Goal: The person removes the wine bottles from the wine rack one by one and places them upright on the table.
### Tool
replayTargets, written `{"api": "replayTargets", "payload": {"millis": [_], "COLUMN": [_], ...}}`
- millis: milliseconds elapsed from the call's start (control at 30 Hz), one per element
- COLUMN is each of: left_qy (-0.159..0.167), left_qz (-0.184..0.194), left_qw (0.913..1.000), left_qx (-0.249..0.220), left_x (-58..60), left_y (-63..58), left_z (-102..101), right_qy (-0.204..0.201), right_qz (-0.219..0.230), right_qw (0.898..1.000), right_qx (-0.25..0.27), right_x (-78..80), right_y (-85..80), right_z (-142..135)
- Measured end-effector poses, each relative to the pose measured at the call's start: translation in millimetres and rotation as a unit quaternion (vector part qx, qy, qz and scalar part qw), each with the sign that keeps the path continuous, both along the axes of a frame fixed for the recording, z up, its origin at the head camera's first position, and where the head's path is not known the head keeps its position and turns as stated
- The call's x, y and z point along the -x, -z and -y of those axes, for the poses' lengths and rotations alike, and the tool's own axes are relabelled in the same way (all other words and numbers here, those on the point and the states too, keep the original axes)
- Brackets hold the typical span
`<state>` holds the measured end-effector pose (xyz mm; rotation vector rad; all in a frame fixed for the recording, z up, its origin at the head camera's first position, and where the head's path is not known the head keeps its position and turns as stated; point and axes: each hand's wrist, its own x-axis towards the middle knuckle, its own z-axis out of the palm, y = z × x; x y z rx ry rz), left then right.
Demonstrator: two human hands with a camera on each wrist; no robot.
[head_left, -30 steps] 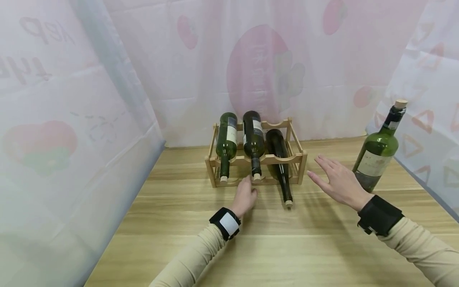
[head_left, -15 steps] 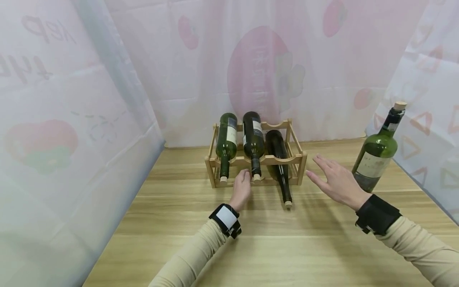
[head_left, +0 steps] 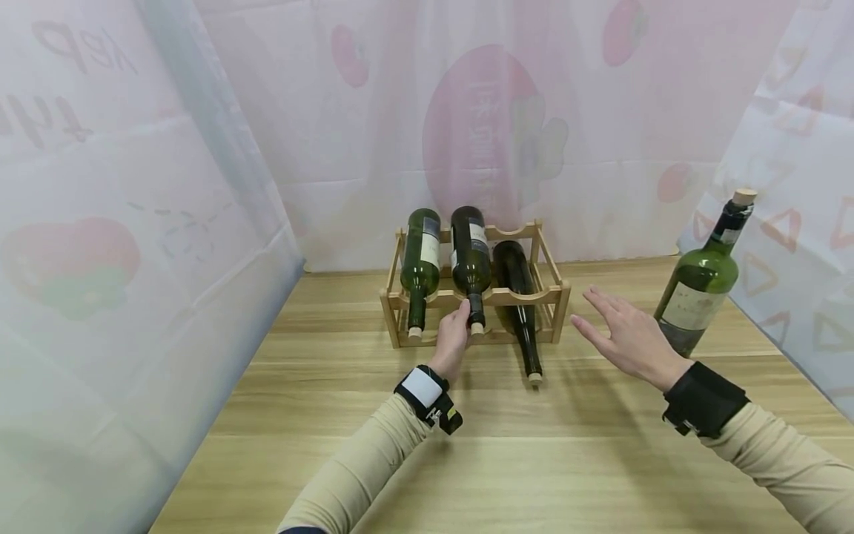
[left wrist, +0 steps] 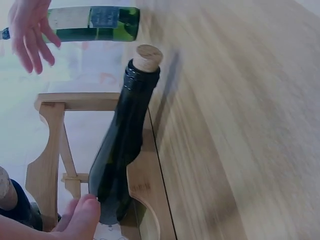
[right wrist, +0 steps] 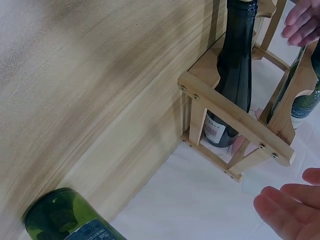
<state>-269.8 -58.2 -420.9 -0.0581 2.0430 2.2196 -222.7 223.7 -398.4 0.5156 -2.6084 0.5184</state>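
Observation:
My left hand [head_left: 452, 343] is at the neck of the middle wine bottle [head_left: 471, 256] on the wooden rack [head_left: 443, 299]; its thumb lies along the neck's left side and the fingers go underneath, partly hidden. This dark green bottle lies with its corked neck towards me. In the left wrist view, fingertips [left wrist: 85, 212] show below that neck. My right hand [head_left: 630, 337] hovers with straight fingers between the rack and a standing green wine bottle [head_left: 697, 297], holding nothing. In the right wrist view its fingers [right wrist: 290, 207] are apart from the rack.
Another green bottle [head_left: 422, 256] lies in the rack's upper left place. A darker bottle [head_left: 527, 319] lies low on the right, its corked neck sticking out past the front. The wooden table [head_left: 534, 475] meets printed curtains [head_left: 373, 148] at the back and sides.
The left hand has risen from below the middle bottle's cork, passing left of it, to the neck. The right hand and all the bottles have stayed about where they were.

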Motion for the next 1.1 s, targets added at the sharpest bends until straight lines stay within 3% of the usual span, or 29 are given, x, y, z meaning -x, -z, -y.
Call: {"api": "replayTargets", "payload": {"millis": [233,600,800,1100], "left_qy": [0.035,0.066,0.091,0.092], "left_qz": [0.01,0.02,0.018,0.026], "left_qw": [0.998,0.9881,0.9822,0.9783], "left_qx": [-0.051,-0.138,-0.164,-0.184], "left_x": [4.3,16.2,16.6,18.1], "left_y": [-5.6,-3.5,-4.6,-5.7], "left_z": [-3.4,-2.4,-0.2,0.1], "right_qy": [-0.002,0.002,-0.002,-0.006], "right_qz": [-0.006,0.004,0.008,0.012], "right_qw": [1.0,1.0,1.0,1.0], "right_qx": [0.001,-0.001,-0.002,0.0], "right_x": [-0.1,0.2,1.1,2.9], "right_y": [2.7,5.8,6.8,8.7], "right_z": [-4.2,-6.0,-3.4,-2.8]}}
